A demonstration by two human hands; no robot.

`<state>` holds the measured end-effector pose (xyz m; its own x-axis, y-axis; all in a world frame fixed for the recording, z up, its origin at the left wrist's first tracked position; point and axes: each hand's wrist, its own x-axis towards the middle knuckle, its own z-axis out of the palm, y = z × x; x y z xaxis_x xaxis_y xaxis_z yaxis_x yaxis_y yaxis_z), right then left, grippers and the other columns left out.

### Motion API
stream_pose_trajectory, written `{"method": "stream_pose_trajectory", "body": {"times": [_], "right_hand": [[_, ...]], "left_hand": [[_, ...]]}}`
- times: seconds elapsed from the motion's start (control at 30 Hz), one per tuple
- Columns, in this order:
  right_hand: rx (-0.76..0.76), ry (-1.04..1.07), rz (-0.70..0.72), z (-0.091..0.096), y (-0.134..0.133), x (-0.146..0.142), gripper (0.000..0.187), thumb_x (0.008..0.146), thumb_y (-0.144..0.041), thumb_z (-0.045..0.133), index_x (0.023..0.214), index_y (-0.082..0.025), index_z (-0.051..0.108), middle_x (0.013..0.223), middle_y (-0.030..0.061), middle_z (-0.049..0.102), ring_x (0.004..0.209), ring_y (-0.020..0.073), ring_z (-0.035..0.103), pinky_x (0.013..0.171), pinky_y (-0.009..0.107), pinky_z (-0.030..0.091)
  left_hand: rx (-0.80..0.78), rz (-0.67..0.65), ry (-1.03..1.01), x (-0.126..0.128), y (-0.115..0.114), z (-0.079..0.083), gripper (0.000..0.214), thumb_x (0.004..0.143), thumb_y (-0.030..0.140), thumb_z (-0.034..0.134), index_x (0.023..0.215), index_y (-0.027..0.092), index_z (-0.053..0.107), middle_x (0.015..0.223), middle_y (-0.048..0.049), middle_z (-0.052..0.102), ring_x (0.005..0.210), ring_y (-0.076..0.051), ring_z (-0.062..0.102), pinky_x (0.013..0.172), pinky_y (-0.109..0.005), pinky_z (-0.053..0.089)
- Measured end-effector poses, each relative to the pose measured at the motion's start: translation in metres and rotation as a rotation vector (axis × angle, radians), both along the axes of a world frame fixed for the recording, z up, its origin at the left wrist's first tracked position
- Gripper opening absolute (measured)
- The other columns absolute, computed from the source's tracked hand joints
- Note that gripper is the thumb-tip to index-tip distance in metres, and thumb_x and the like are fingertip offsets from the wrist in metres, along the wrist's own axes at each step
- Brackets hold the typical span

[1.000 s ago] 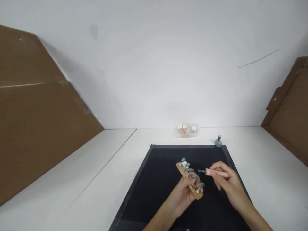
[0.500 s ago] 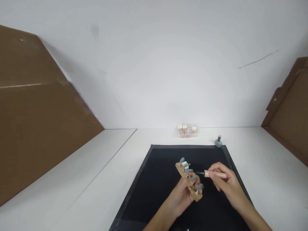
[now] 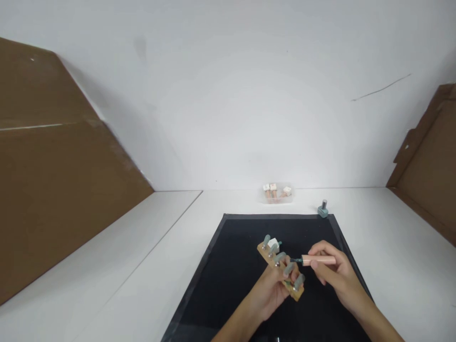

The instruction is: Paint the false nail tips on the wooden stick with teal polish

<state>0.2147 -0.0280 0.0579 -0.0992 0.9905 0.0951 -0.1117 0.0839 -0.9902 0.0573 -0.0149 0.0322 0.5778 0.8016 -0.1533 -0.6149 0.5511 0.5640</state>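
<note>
My left hand (image 3: 270, 289) is closed round a wooden nail-tip stand (image 3: 264, 253), which slants from upper left to lower right over the black mat. Several grey-green nail tips (image 3: 280, 258) stand on its metal pegs. In my right hand (image 3: 333, 270) is a nail polish brush (image 3: 318, 260), pinched by its pink handle. Its dark bristles point left, close to the middle nail tips; whether they touch is unclear. Behind the stand's far end shows a white polish bottle (image 3: 273, 245) with a green-stained neck, partly hidden by the nail tips.
The black mat (image 3: 228, 266) lies on a white table. Beyond it stand a clear tray (image 3: 278, 200) with several pink-and-white bottles and, to the right, a grey-green bottle (image 3: 323, 209) with a silvery top. Cardboard panels (image 3: 64, 180) flank the table on both sides.
The nail-tip stand has turned in my left hand: its near end moved slightly right and down, its far end slightly left. More of the white bottle shows. My right hand has barely moved.
</note>
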Motion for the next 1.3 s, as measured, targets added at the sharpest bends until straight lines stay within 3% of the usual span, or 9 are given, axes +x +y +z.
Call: {"method": "stream_pose_trajectory", "body": {"times": [0.47, 0.67, 1.3], "right_hand": [[-0.027, 0.168, -0.039, 0.004, -0.002, -0.004, 0.03, 0.064, -0.045, 0.075, 0.071, -0.017, 0.066, 0.066, -0.0009, 0.051, 0.039, 0.0054, 0.037, 0.036, 0.02, 0.029], [-0.022, 0.155, -0.021, 0.007, -0.003, -0.005, 0.033, 0.065, -0.046, 0.074, 0.058, -0.016, 0.063, 0.067, 0.001, 0.054, 0.038, 0.0048, 0.038, 0.036, 0.021, 0.031], [0.018, 0.038, 0.026, 0.008, -0.001, -0.003, 0.027, 0.068, -0.044, 0.071, 0.068, -0.017, 0.066, 0.064, 0.001, 0.058, 0.041, 0.0062, 0.037, 0.037, 0.02, 0.031]], "left_hand": [[0.001, -0.04, 0.042, -0.002, -0.002, 0.006, 0.026, 0.054, 0.023, 0.075, 0.064, 0.015, 0.052, 0.058, 0.0033, 0.052, 0.058, -0.009, 0.05, 0.063, -0.025, 0.035], [0.024, -0.067, 0.039, -0.004, -0.003, 0.003, 0.026, 0.056, 0.023, 0.073, 0.063, 0.015, 0.05, 0.058, 0.0033, 0.048, 0.058, -0.009, 0.048, 0.062, -0.025, 0.034], [0.058, -0.082, 0.069, 0.0, -0.003, 0.002, 0.027, 0.054, 0.022, 0.073, 0.059, 0.015, 0.048, 0.054, 0.0023, 0.049, 0.055, -0.009, 0.046, 0.058, -0.024, 0.03]]}}
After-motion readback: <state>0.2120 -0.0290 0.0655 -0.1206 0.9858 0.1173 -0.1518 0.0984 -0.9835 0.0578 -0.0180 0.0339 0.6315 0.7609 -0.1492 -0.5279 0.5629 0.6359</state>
